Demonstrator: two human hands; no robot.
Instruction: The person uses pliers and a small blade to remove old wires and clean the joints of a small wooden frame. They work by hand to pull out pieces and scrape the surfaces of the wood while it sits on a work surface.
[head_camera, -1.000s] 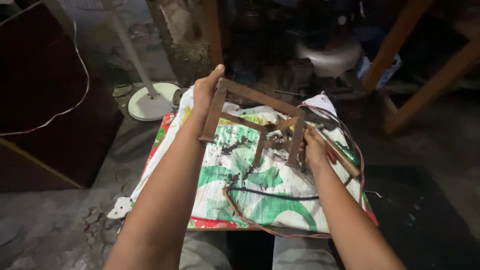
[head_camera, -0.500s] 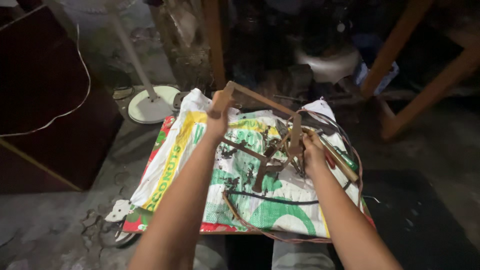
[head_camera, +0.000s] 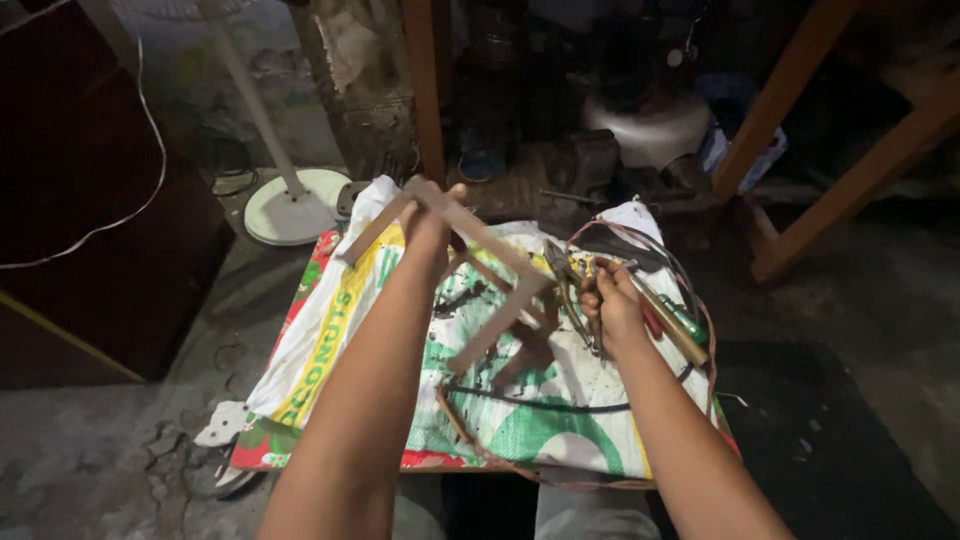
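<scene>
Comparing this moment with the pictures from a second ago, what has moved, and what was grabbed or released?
The left hand has lifted the rusty metal angle-bar frame up and to the left. The right hand has let go of the frame; it now grips grey metal pliers and a wooden-handled tool. The printed green, white and yellow woven sack and the white round fan base stayed put.

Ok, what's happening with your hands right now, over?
Left hand lifting metal frame off the sack. Right hand on pliers. Nothing blocking.
</scene>
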